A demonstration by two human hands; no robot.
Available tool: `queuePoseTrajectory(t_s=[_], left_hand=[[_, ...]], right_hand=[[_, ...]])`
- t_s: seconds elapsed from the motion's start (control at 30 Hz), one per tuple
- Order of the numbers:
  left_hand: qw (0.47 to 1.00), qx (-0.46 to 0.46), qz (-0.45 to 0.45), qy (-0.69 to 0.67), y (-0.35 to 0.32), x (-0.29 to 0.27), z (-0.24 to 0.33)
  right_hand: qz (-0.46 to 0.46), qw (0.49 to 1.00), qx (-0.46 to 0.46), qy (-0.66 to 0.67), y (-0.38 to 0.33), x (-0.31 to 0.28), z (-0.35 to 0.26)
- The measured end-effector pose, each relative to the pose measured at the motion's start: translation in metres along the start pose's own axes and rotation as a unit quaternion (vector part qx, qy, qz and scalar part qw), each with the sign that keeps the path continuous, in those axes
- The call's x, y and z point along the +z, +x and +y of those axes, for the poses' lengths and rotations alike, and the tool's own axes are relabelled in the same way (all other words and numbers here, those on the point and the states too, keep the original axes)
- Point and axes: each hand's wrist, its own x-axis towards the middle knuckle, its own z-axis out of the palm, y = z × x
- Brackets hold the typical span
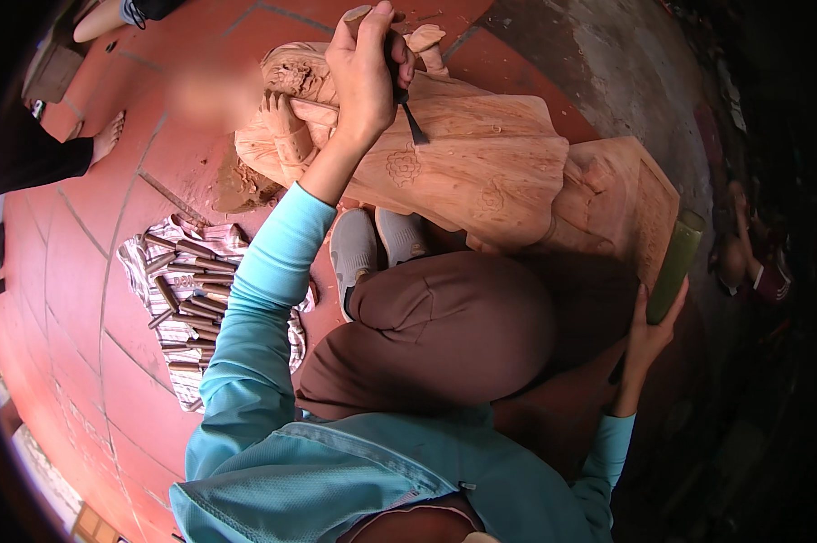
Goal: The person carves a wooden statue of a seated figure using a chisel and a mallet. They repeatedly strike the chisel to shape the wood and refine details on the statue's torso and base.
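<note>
My left hand [365,81] is closed around the dark handle of a wood chisel [414,122], raised over the carving. The chisel's flat blade points down toward the robe of a carved wooden statue [481,154], near a flower pattern cut into the wood. The statue lies on its back in front of me, its base to the right. At the lower right, my right hand [654,337] grips a green cylindrical stick [676,267], which stands nearly upright beside the statue's base. My fingers partly hide its lower end.
A striped cloth [184,380] on the red tiled floor [73,299] at left carries several chisels [211,279] with brown handles. My grey shoes [352,246] and bent knee are close to the statue. Another person's bare foot [108,138] is at the upper left.
</note>
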Motion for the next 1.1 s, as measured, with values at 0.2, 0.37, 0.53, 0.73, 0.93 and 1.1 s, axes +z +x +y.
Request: queuePoseTrajectory(t_s=[0.2,0.37,0.53,0.73,0.93,1.1], left_hand=[[1.0,0.011,0.003,-0.004,-0.001,-0.001,-0.005],[1.0,0.017,0.02,-0.015,0.001,-0.002,-0.011],[1.0,-0.006,0.025,-0.016,0.008,-0.005,-0.018],[0.999,-0.045,0.019,0.018,0.008,0.006,-0.015],[0.99,-0.109,0.004,0.086,0.006,0.025,-0.015],[0.99,-0.117,-0.037,0.07,0.014,0.028,-0.026]], right_hand=[[0.007,1.0,0.003,-0.003,0.001,0.0,0.002],[0.004,1.0,0.005,0.0,0.001,0.001,0.003],[-0.003,1.0,0.019,-0.004,0.003,0.0,-0.005],[-0.002,1.0,-0.003,-0.019,0.005,0.002,0.002],[-0.002,1.0,-0.002,-0.024,0.005,0.001,0.004],[-0.004,1.0,0.002,-0.026,0.008,0.002,0.0]])
